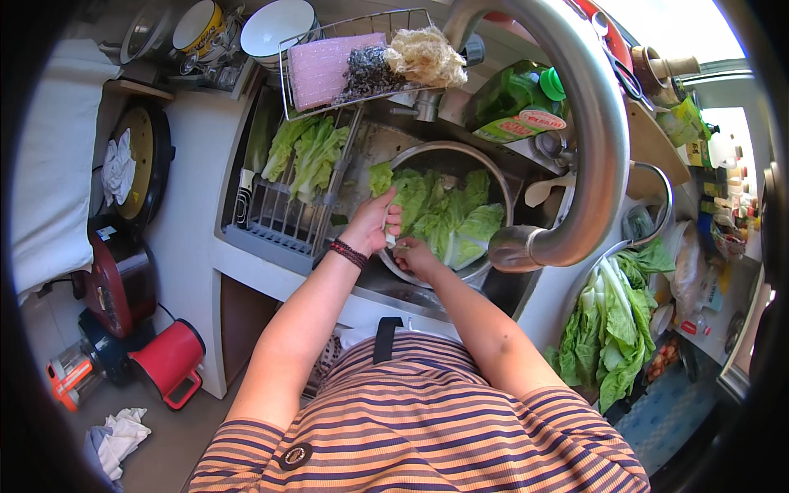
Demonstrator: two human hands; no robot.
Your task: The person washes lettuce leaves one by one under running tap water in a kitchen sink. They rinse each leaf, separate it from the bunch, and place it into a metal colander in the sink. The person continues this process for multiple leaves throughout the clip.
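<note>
My left hand (373,223), with a beaded bracelet at the wrist, is closed on a lettuce leaf (381,179) at the left rim of a round metal basin (506,185). The leaf's green top shows above the hand and its pale stem below. My right hand (419,259) is at the basin's near rim, its fingertips together close to that stem; whether they pinch something is hard to tell. Loose lettuce leaves (450,215) fill the basin, which stands in a sink. More leaves (311,148) lie on a rack left of the basin.
A curved metal faucet (595,123) arches over the sink's right side. Behind the basin are a green detergent bottle (515,101) and a wire basket (283,80) with a pink sponge (333,68). Leafy greens (607,326) lie at the right; a red kettle (166,360) stands lower left.
</note>
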